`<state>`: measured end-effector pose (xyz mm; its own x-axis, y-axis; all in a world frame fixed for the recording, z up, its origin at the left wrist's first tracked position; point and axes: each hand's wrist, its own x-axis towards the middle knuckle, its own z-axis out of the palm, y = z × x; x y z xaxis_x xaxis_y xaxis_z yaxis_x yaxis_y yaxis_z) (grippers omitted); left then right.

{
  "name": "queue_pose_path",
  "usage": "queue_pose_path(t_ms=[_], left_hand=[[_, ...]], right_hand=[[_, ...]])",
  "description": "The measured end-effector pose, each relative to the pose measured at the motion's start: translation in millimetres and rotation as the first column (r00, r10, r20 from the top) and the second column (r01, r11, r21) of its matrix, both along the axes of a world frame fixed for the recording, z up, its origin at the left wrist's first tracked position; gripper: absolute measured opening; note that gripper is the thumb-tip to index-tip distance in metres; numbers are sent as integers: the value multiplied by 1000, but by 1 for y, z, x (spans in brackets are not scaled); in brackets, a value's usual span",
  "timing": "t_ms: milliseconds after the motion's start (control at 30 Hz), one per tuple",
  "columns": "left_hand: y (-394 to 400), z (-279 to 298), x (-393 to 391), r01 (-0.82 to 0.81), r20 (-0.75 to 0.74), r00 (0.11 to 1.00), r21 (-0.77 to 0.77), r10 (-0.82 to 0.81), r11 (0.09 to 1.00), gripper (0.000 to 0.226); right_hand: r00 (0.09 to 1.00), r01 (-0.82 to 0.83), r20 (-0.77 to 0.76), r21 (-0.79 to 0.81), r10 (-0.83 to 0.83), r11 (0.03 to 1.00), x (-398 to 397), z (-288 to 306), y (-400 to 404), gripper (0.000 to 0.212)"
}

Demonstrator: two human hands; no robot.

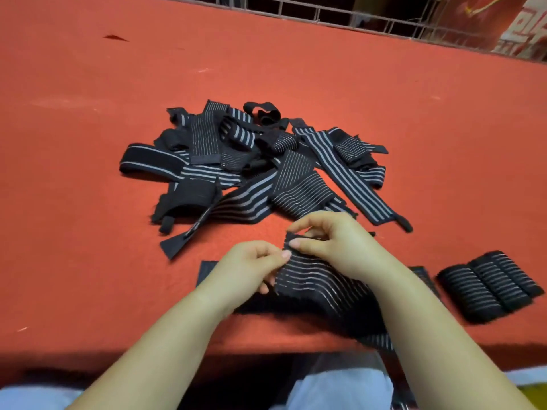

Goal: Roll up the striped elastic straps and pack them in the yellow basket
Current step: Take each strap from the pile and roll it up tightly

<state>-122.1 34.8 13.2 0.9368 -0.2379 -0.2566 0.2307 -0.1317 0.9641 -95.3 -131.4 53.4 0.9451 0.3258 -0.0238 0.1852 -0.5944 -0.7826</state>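
A black strap with thin grey stripes [319, 279] lies near the front edge of the red table [88, 173]. My left hand [248, 267] pinches its left side. My right hand [331, 241] pinches its far end, which is lifted and folded over. Behind them lies a loose pile of several unrolled striped straps [251, 161]. Three rolled straps [488, 285] sit side by side at the right. A sliver of yellow [532, 393] shows at the bottom right corner; I cannot tell whether it is the basket.
A white wire grid fence [355, 19] runs along the table's far edge. Bare red felt stretches to the left and behind the pile. My lap in light trousers [340, 389] shows under the front edge.
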Motion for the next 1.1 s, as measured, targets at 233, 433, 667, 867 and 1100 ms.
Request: queue_pose_path(t_ms=[233,433,667,867,1100], left_hand=[[67,-23,-7,-175,-27,982,244,187,954,26],[89,-37,-7,-208,-70,967,344,245,916,23],[92,-36,-1,-206,-109,959,370,262,906,25],[94,-34,3,-148,-138,965,420,225,895,26],[94,-25,10,-40,-203,966,505,163,862,27]], right_hand=[[994,-83,-100,-437,43,896,12,-40,55,39],[984,-126,-170,-479,49,869,20,-58,76,40],[974,-77,-225,-330,1,941,32,-65,75,43],[964,-55,-265,-323,-34,945,35,-66,77,43],[968,-121,-252,-433,9,893,33,-59,79,39]])
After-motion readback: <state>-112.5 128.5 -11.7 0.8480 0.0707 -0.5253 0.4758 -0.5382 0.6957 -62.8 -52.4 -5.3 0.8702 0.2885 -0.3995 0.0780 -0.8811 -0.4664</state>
